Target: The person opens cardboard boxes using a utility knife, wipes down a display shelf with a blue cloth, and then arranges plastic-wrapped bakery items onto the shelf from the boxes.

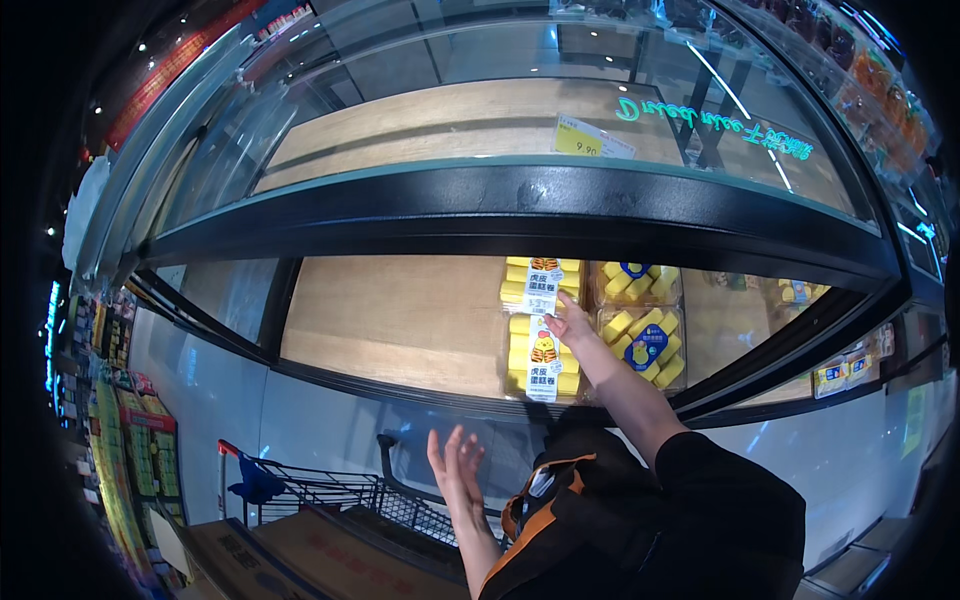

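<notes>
My right hand (571,321) reaches over two clear plastic packs of yellow cake rolls, one behind the other. Its fingers are at the seam between the front pack (523,358) and the back pack (515,279), touching or very near them; whether they grip is unclear. Each pack has a white printed band, the front one's bearing a cartoon chick. Just right of that hand are a front box of yellow cake pieces (616,326) with a blue label and a similar back box (664,281). My left hand (459,469) is raised, empty, fingers spread, before the shelf's front edge.
A black frame bar (525,199) with glass crosses above the wooden shelf (390,322). A price card (577,139) stands behind it. At lower left is a shopping cart (330,484) beside a large cardboard carton (330,551). Stacked goods (142,450) stand farther left.
</notes>
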Demonstrator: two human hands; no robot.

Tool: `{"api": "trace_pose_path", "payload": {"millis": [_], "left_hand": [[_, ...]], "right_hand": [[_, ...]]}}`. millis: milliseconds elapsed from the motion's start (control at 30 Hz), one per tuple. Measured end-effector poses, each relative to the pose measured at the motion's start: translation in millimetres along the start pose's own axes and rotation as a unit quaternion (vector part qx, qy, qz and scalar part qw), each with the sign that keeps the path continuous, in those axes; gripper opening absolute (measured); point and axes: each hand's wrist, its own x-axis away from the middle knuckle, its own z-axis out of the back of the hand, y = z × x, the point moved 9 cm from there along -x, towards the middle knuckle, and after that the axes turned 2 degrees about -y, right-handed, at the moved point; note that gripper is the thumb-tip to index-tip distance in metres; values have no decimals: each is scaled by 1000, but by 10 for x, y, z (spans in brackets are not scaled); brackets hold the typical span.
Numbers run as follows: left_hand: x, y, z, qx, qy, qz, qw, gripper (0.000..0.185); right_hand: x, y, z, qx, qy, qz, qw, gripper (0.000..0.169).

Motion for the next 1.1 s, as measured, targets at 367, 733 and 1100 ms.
{"api": "trace_pose_path", "payload": {"millis": [367,733,1100], "left_hand": [[575,-274,644,76,80,6,994,50],[773,-148,824,90,106,-8,990,43],[1487,663,1053,-36,212,-112,970,46]], "right_hand": [[-239,-93,201,-102,133,21,986,35],[134,-278,105,53,189,72,978,60],[-25,-395,89,262,184,113,940,55]]}}
